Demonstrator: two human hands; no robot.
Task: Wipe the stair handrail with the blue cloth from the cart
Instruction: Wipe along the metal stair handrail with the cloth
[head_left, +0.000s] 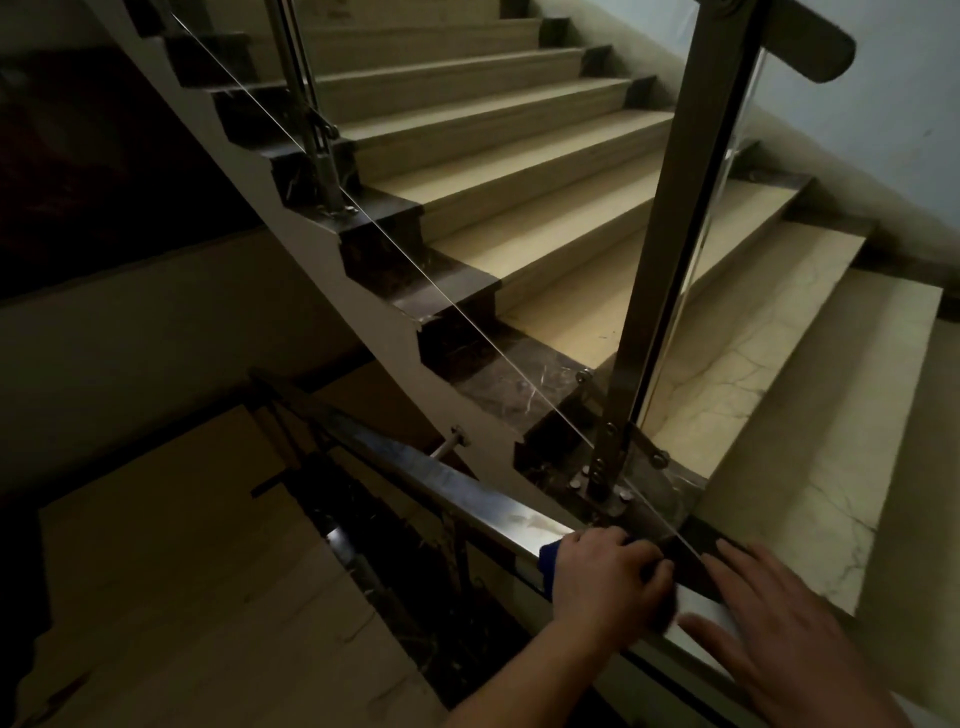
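Observation:
A shiny metal handrail (457, 488) runs from the middle left down to the bottom right of the head view. My left hand (608, 582) is closed over the rail and presses a blue cloth (548, 564) onto it; only a small blue corner shows at the hand's left side. Just to the right, my right hand (779, 629) lies flat on the rail with its fingers spread and nothing in it.
A steel post (670, 244) rises from the dark stair edge just behind the rail, carrying an upper handrail end (815, 47). Beige steps (545, 208) climb away ahead. Glass panels and a thin wire line the stairs. A lower flight (171, 545) drops away on the left.

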